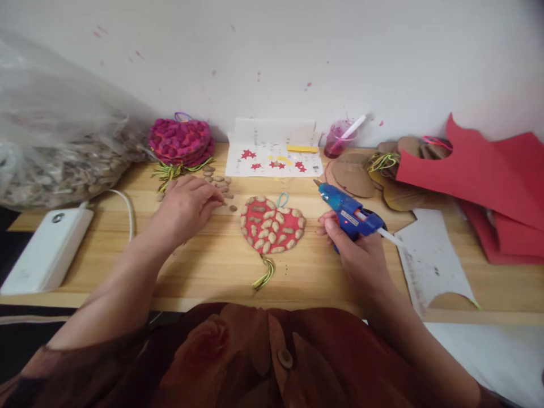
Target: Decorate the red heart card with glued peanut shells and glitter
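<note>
In the middle of the table lies a red heart-shaped piece (pixel 288 220) covered with peanuts (pixel 266 223), with a blue loop at its top and a green-yellow tassel (pixel 264 274) below. My left hand (pixel 187 207) is left of it, beside several loose peanuts (pixel 218 180). Its fingertips are pressed together; whatever they may hold is too small to make out. One peanut (pixel 233 208) rests just right of those fingertips. To the right of the heart, my right hand (pixel 357 243) grips a blue glue gun (pixel 351 212), its nozzle tilted up and left, a white glue stick behind.
Behind stand a purple-pink peanut piece (pixel 181 140), a paper sheet with red stars (pixel 272 150) and a cup of purple liquid (pixel 338 140). On the left are a bag of peanuts (pixel 63 164) and a white power bank (pixel 53 246). Cardboard (pixel 351 174) and red sheets (pixel 480 175) lie right.
</note>
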`<state>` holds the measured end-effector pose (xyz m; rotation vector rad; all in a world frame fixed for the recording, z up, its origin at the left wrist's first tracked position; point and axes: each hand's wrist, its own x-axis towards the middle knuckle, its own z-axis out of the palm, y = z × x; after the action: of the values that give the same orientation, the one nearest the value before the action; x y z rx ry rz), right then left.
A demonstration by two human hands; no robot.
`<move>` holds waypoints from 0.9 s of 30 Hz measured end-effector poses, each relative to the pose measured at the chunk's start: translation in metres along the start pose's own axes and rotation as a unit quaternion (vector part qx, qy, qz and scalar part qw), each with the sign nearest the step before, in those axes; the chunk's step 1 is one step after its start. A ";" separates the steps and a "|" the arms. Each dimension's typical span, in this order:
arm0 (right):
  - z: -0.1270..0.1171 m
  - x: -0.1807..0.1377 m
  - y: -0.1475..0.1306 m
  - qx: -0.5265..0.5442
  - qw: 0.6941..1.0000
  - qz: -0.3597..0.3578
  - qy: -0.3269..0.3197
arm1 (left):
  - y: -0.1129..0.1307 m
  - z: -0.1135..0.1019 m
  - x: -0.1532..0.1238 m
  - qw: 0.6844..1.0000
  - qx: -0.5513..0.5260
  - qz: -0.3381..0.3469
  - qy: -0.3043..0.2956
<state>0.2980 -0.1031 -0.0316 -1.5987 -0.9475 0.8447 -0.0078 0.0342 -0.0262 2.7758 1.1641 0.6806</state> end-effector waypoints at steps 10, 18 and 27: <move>-0.002 0.000 0.001 -0.003 1.000 0.013 -0.023 | 0.108 0.028 0.057 0.988 -0.036 0.058 -0.140; -0.004 -0.001 -0.006 -0.054 0.997 -0.010 -0.046 | 0.107 0.044 0.063 0.983 0.002 0.085 -0.165; -0.003 0.001 -0.003 -0.064 0.997 0.001 -0.053 | 0.105 0.055 0.059 0.984 0.014 0.107 -0.140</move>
<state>0.3010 -0.1032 -0.0285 -1.6782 -1.0935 0.8917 0.1215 0.0066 -0.0306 2.9239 0.8365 0.2722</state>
